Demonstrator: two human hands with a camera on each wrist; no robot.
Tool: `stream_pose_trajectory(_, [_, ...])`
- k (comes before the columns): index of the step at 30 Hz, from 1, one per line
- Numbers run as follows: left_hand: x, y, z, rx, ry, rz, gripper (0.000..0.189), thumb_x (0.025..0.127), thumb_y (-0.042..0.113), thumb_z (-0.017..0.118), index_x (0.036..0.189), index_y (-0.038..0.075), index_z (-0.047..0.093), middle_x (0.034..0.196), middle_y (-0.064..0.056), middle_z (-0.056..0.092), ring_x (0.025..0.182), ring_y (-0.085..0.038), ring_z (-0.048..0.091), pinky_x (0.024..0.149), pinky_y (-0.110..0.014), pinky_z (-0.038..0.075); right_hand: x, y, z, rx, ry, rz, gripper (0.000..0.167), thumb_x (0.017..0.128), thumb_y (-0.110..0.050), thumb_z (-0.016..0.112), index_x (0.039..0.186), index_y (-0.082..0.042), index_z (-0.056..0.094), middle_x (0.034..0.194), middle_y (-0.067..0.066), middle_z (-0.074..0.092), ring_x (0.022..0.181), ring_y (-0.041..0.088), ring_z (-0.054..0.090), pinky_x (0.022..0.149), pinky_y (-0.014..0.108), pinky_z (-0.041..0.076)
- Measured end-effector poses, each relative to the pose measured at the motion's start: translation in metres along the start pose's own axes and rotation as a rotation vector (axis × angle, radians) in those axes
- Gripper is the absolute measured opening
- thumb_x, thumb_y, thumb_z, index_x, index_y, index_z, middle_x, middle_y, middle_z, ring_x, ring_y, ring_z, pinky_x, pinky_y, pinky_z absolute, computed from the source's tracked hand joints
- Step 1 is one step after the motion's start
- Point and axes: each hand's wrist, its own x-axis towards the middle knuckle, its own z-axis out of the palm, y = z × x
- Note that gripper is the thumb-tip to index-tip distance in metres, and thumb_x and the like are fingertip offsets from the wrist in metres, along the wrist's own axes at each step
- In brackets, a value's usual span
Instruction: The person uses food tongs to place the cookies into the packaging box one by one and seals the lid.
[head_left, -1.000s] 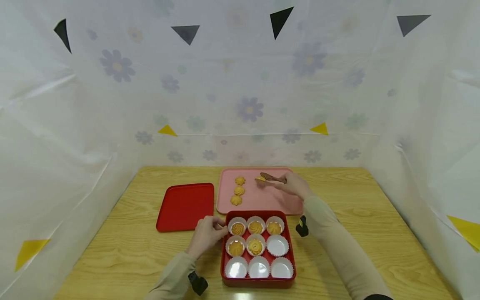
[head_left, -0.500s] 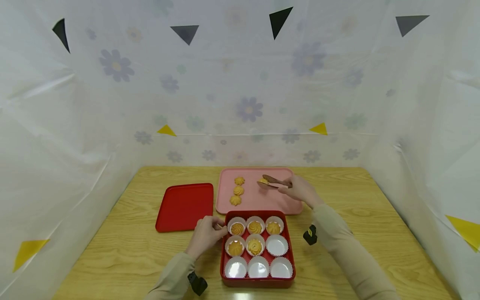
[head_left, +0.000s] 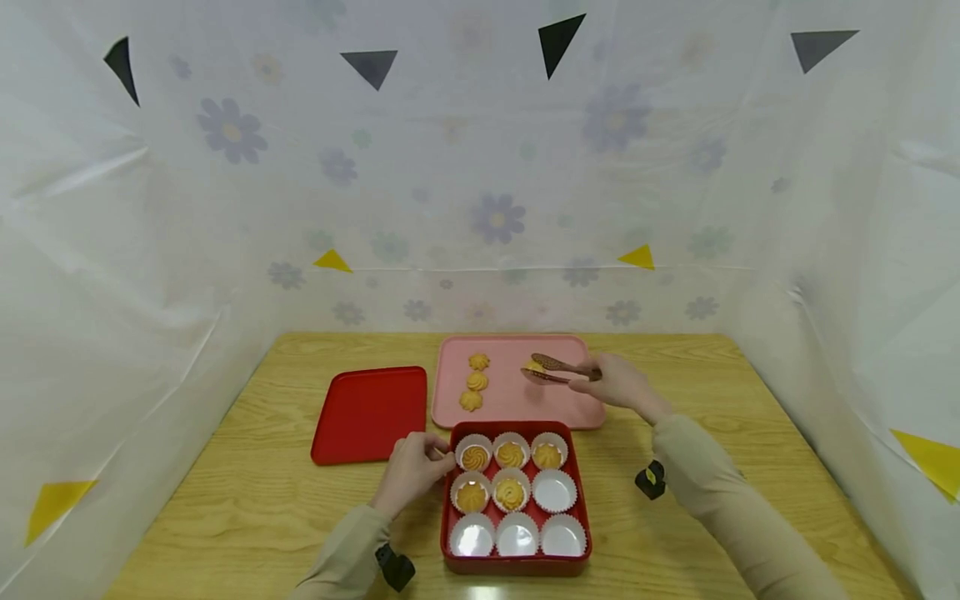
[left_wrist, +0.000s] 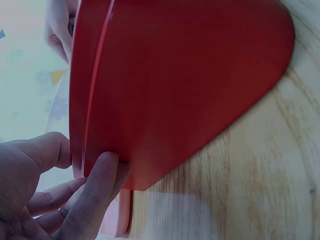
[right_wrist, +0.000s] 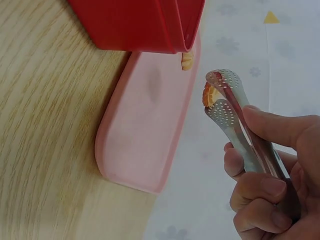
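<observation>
My right hand (head_left: 621, 385) holds metal tongs (head_left: 553, 363) with perforated tips over the pink tray (head_left: 558, 408). Between those tips, in the right wrist view, a golden piped cookie (right_wrist: 207, 95) is pinched, lifted above the tray. At the near side, a red box (head_left: 448, 533) has rows of white paper cups, several holding one cookie each; the middle row's right cup (head_left: 555, 491) and the front row's cups (head_left: 517, 535) hold none. My left hand (head_left: 414, 468) grips the box's left rim near its far corner, thumb on the rim and fingers against the outer wall (left_wrist: 165, 100).
Along the left part of the pink tray, 3 cookies (head_left: 477, 381) lie in a line. Left of it is a flat red tray or lid (head_left: 371, 417). The wooden table (head_left: 247, 508) ends at a white flowered sheet (head_left: 420, 208) behind and at the sides.
My right hand has drawn back to the right and slightly nearer, bringing the tongs and the cookie along. The left hand and the box stay in place.
</observation>
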Motion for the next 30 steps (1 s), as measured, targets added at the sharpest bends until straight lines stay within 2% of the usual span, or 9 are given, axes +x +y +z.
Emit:
stream_pose_trajectory(5, [0.001,-0.001,0.001,0.007,0.001,-0.016,0.012,0.086,0.011,0.076,0.093,0.001,0.074,0.079,-0.008,0.073,0.066,-0.012,0.061,0.056,-0.024,0.051,-0.010,0.002,-0.006,0.022,-0.023,-0.039,0.040,0.098,-0.027,0.064,0.125,0.002,0.068,0.099,0.014,0.074,0.066,0.014,0.052,0.061,0.030,0.041])
stream_pose_trajectory(8, [0.001,-0.001,0.001,0.012,0.003,-0.019,0.012,0.086,0.011,0.076,0.092,0.001,0.074,0.080,-0.008,0.073,0.067,-0.012,0.061,0.056,-0.025,0.051,-0.016,0.003,-0.009,0.018,-0.015,-0.077,0.038,0.098,-0.026,0.065,0.123,0.002,0.069,0.085,0.010,0.072,0.058,0.011,0.045,0.056,0.028,0.038])
stream_pose_trajectory(12, [0.001,0.000,0.001,0.010,0.001,-0.023,0.012,0.086,0.011,0.076,0.093,0.001,0.074,0.080,-0.008,0.073,0.067,-0.013,0.062,0.057,-0.025,0.051,-0.027,0.006,-0.012,0.009,-0.009,-0.127,0.037,0.096,-0.024,0.067,0.121,0.003,0.069,0.067,0.002,0.058,0.052,0.009,0.034,0.051,0.026,0.032])
stream_pose_trajectory(15, [0.002,0.000,0.000,0.013,0.003,-0.018,0.012,0.086,0.011,0.075,0.093,0.001,0.074,0.080,-0.009,0.074,0.067,-0.012,0.062,0.056,-0.025,0.051,-0.035,0.006,-0.016,0.005,-0.023,-0.150,0.039,0.096,-0.024,0.067,0.124,0.003,0.068,0.066,0.000,0.055,0.053,0.008,0.034,0.050,0.025,0.032])
stream_pose_trajectory(19, [0.003,0.000,0.000,0.009,0.005,-0.022,0.012,0.086,0.012,0.075,0.093,0.001,0.074,0.080,-0.009,0.074,0.067,-0.012,0.062,0.056,-0.024,0.051,-0.045,0.006,-0.022,-0.025,-0.043,-0.181,0.037,0.096,-0.027,0.067,0.122,0.000,0.070,0.071,-0.001,0.061,0.058,0.008,0.040,0.054,0.025,0.035])
stream_pose_trajectory(23, [0.002,0.001,0.000,0.001,-0.001,-0.029,0.013,0.086,0.012,0.075,0.093,0.001,0.074,0.080,-0.009,0.074,0.066,-0.013,0.062,0.056,-0.025,0.051,-0.054,0.007,-0.027,-0.051,-0.071,-0.231,0.035,0.096,-0.031,0.068,0.118,-0.005,0.073,0.072,-0.004,0.060,0.060,0.005,0.039,0.056,0.024,0.034])
stream_pose_trajectory(30, [0.001,0.001,0.000,0.004,0.000,-0.025,0.013,0.086,0.012,0.075,0.094,0.001,0.074,0.080,-0.008,0.073,0.067,-0.012,0.061,0.057,-0.025,0.051,-0.065,0.009,-0.037,-0.055,-0.150,-0.309,0.037,0.095,-0.031,0.069,0.122,-0.006,0.072,0.069,-0.009,0.057,0.057,0.001,0.035,0.054,0.022,0.032])
